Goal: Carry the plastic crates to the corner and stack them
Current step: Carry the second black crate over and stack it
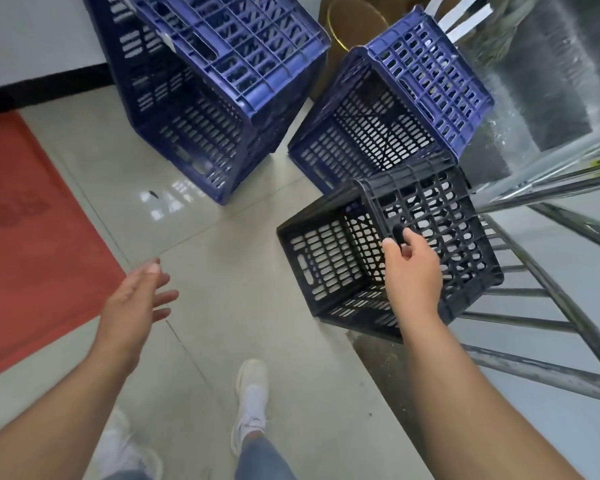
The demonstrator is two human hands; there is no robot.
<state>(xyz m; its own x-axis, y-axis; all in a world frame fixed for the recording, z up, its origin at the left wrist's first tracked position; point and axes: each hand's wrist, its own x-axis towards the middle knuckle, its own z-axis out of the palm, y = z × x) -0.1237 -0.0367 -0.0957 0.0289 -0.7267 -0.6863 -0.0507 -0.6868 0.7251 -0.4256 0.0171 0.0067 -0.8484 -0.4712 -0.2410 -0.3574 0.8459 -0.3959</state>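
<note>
Right hand (411, 268) hooked on the near wall of the black crate (329, 268), fingers (400, 233) curled through the handle slot, thumb on the outside. Crate sitting low on the tiled floor (222, 271), right beside a metal rack (534, 306). Left hand (136, 299) hanging free over the tiles, fingers spread, touching nothing. Further back, a small blue crate (426, 84) just behind the black one, and a big blue crate stack (201, 98) off to its left against the wall. Red mat (25, 220) on the far left, white sneaker (252, 386) down below.
</note>
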